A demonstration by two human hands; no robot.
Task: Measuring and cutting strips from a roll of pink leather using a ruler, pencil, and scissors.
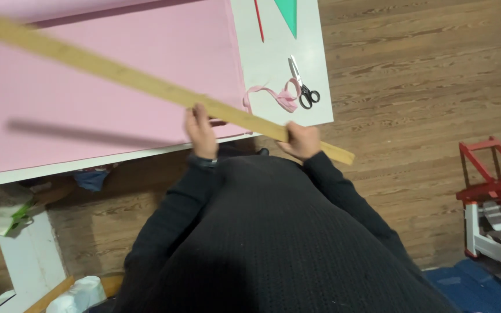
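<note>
Head view: looking down over a black-sleeved torso at a white table (285, 58) carrying pink fabric (100, 87).
Ruler: a long wooden ruler (134, 78) runs slantwise from the upper left corner down to the right, past the table's near edge; it casts a soft shadow on the fabric, so most of its length seems to be raised off the cloth.
Left hand: the left hand (200, 132) sits at the ruler's near edge, fingers curled up against the wood; whether they wrap it fully I cannot tell.
Right hand: the right hand (302, 139) is closed around the ruler close to its right end, which juts out over the wood floor (413, 87).
Nearby: black-handled scissors (304, 87) and a pink strip (273, 95) lie on bare table just beyond the fabric's right edge; a green triangle (290, 14) and a thin red stick (259, 20) lie farther up.
Doing it well: judging from the tilt, the ruler wants lowering flat and level, both hands spread apart along it so the far end does not sag or swing.
Care: the fabric looks smooth; set the wood down rather than dragging it, or the cloth may ruck.
Clearance: keep the right end away from the scissors and strip.
</note>
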